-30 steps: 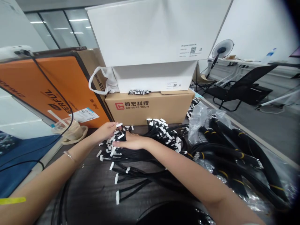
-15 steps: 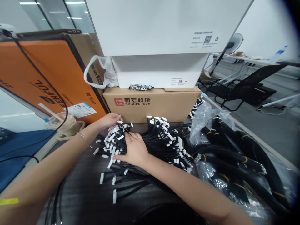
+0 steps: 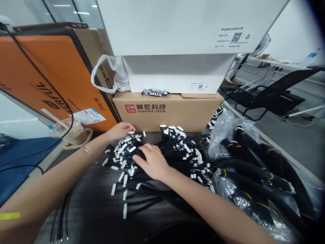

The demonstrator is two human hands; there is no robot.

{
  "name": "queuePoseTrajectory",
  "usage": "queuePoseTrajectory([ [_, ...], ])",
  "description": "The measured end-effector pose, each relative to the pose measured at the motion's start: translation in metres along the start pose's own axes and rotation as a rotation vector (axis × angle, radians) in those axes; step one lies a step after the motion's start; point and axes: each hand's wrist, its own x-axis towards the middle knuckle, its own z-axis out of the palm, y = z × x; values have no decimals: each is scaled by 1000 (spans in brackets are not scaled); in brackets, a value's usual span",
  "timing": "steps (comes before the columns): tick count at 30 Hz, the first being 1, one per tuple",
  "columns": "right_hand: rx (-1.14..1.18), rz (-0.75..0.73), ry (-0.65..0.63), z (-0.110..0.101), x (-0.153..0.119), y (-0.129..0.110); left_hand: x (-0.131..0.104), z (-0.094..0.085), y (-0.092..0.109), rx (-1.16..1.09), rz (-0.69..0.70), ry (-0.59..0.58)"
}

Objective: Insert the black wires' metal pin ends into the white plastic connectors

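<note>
A big heap of black cables [image 3: 175, 157] with white connectors [image 3: 124, 147] at their ends lies on the dark table, fanned out in two clumps. My left hand [image 3: 121, 131] is at the far end of the left clump, its fingers bent in around the connector ends; the fingertips are partly hidden. Across the middle of the heap rests my right hand [image 3: 153, 161], palm down on the cables, the thumb spread from the fingers and pointing at the left clump. Several cables with white ends stick out separately toward the front left.
Behind the heap stands a brown cardboard box [image 3: 167, 117] with white boxes [image 3: 162, 74] stacked on it and a candy pack [image 3: 154, 92]. An orange box [image 3: 58, 74] and a drink cup [image 3: 76, 132] are left. Bagged black cable bundles [image 3: 248, 169] lie right.
My right hand has shifted slightly right, and its thumb has drawn in from the connectors toward the fingers. My left hand stays by the far end of the left clump. The view has moved slightly.
</note>
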Motion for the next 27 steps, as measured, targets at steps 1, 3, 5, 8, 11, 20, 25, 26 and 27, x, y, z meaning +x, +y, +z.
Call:
queuePoseTrajectory([
  [1, -2, 53, 9, 1, 7, -4, -4, -1, 1, 9, 2, 15],
  [3, -11, 144, 24, 5, 21, -12, -13, -4, 5, 31, 10, 42],
  [5, -27, 193, 30, 12, 32, -21, -20, -8, 10, 56, 28, 62],
  [8, -64, 184, 39, 24, 36, -31, -26, -13, 15, 82, 70, 103],
  [11, -107, 111, 46, 35, 28, -32, -25, -15, 20, 79, 94, 144],
  [20, -175, 7, 54, 38, 16, -21, -25, -15, 21, 165, 67, 156],
  [25, -184, 10, 63, 40, 15, -20, -42, -26, -5, 286, 22, 164],
  [26, -184, 8, 63, 41, 14, -19, -46, -27, -10, 306, 20, 172],
  [27, -183, 7, 63, 41, 14, -19, -50, -28, -14, 323, 24, 180],
])
